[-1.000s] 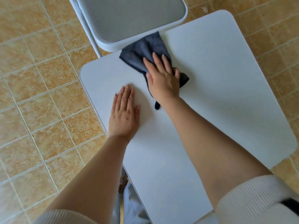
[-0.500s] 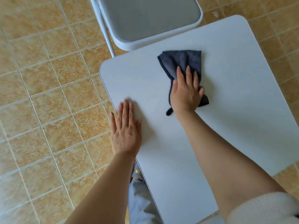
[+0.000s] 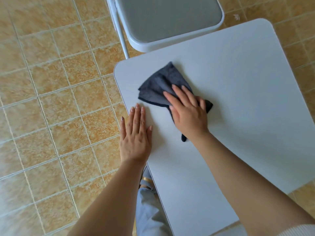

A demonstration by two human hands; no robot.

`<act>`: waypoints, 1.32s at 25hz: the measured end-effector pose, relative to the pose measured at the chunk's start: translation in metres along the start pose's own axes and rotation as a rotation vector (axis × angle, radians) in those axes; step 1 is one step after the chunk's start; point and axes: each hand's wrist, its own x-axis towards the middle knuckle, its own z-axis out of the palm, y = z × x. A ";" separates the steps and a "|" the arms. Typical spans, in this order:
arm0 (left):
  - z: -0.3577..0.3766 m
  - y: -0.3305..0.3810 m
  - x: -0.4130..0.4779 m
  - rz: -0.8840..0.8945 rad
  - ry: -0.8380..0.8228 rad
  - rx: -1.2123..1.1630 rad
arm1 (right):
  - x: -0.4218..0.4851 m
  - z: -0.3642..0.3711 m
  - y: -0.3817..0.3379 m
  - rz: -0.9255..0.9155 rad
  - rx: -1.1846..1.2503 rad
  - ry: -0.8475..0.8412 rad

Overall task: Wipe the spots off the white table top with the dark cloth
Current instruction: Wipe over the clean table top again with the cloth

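Keeps the left hand (image 3: pixel 135 135) planted flat at the left edge of the table (image 3: pixel 247 99), with straight fingers pressed close together and the little finger hanging just past the rim: same brace as a second ago, no shift at all. Drags the cloth (image 3: pixel 162 86) back leftward now, after starting up at the far corner against the chair (image 3: pixel 167 19) a second ago and swinging out toward the middle half a second ago. Leaves it fanned out on the table, just ahead of the left fingertips and well clear of the far edge, with a dark tail trailing out beside the wrist. Presses down on its near end with the right hand (image 3: pixel 187 113), palm flat, fingers straight and slightly spread, pinching nothing. Reads as a back-and-forth scrub over the far-left part of the table, so wiping well under way. Shows no spot anywhere on the white surface from here: too faint to tell, or already gone. Leaves the wide right side seemingly untouched by these strokes; probably calls for working rightward next.
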 end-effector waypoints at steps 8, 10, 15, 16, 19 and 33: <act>0.001 0.000 -0.004 -0.028 -0.011 -0.011 | 0.070 0.014 -0.024 0.335 0.042 -0.097; 0.002 0.001 -0.005 -0.055 -0.018 -0.022 | 0.084 0.014 -0.039 0.264 0.077 -0.216; 0.000 0.001 -0.024 -0.101 -0.022 -0.029 | 0.064 0.008 -0.058 -0.007 0.062 -0.268; 0.000 -0.001 -0.031 -0.083 -0.028 -0.018 | 0.047 0.007 -0.058 -0.039 0.062 -0.245; -0.002 -0.007 -0.054 -0.028 -0.045 0.013 | -0.014 0.000 -0.051 -0.069 0.042 -0.123; -0.004 -0.010 -0.091 0.064 -0.128 0.025 | -0.091 -0.009 -0.066 0.622 0.060 -0.076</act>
